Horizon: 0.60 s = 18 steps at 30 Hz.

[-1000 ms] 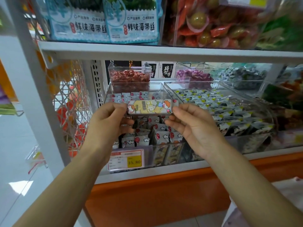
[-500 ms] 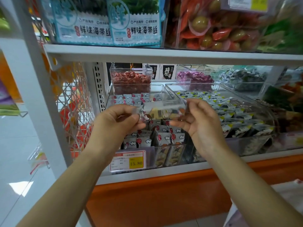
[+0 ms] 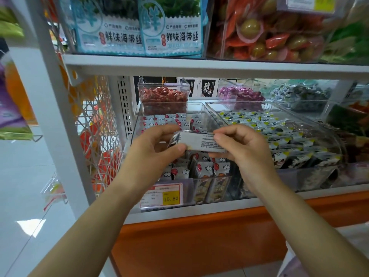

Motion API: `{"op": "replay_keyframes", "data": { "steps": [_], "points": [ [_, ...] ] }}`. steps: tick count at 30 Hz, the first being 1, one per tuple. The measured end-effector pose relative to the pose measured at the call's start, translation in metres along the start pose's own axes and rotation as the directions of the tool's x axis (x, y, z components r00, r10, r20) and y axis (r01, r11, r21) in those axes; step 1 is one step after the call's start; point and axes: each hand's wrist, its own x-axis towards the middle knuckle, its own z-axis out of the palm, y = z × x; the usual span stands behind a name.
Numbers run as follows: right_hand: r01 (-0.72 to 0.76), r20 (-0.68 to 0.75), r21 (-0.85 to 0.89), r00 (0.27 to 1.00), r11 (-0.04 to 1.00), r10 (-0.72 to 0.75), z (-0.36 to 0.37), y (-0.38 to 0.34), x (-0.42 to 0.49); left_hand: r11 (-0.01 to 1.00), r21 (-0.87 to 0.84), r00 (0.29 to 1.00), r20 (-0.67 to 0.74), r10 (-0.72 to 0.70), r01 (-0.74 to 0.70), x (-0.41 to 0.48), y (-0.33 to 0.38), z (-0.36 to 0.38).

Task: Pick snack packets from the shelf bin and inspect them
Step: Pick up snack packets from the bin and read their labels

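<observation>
Our left hand (image 3: 151,154) pinches the left end of a snack packet (image 3: 199,141) between thumb and fingers. Our right hand (image 3: 245,154) grips the right end, with the white printed back facing us. We hold it just above the clear shelf bin (image 3: 209,188) of cloud-printed packets, which carries a price tag (image 3: 161,195) in front. To the right sits a second bin (image 3: 319,124). Behind is a tub of red sweets (image 3: 163,96), and above it seaweed bags (image 3: 171,27).
</observation>
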Motion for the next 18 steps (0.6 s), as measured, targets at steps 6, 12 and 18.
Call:
{"op": "replay_keyframes", "data": {
  "steps": [6,12,18],
  "points": [
    [-0.009,-0.048,-0.079,0.999,0.997,0.005,-0.0022,-0.0007,0.0017,1.0,0.017,0.998,0.062,0.018,-0.019,-0.0006,0.0025,0.0012],
    [0.123,-0.031,-0.282,0.99,0.951,-0.138,-0.0006,-0.0055,-0.0021,0.998,0.058,0.997,0.067,-0.04,0.036,-0.0011,0.0008,0.0045],
    [0.164,0.081,-0.292,0.986,0.942,-0.146,0.0044,-0.0095,-0.0072,0.993,0.087,0.997,0.023,-0.079,0.077,0.0022,0.0052,0.0016]
  ]
}}
